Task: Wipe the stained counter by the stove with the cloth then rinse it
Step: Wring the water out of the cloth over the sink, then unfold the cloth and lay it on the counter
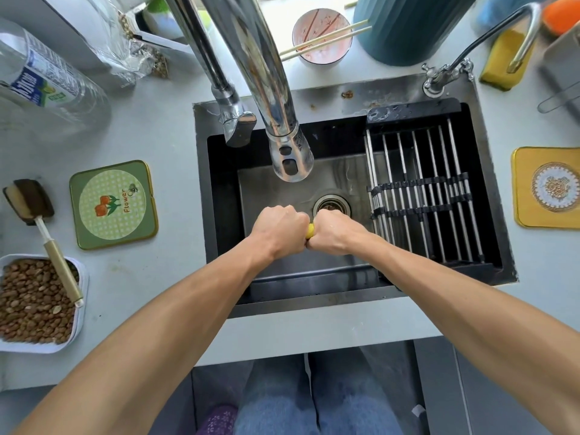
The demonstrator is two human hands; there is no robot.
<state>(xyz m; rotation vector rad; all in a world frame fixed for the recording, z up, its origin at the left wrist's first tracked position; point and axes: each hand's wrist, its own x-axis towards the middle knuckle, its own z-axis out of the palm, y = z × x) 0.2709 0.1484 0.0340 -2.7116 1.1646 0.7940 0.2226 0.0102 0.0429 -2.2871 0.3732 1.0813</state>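
Cloth (310,231) is being wrung at frame centre over the sink (216,189), clenched between left hand (280,229) and right hand (335,232), though water is possibly being splashed onto the counter (175,146).

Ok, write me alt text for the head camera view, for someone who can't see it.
Both hands, left hand and right hand, grip a bunched yellow cloth over a dark steel sink, below the faucet. A drying rack spans the sink's right side; a tray of peanuts sits at left.
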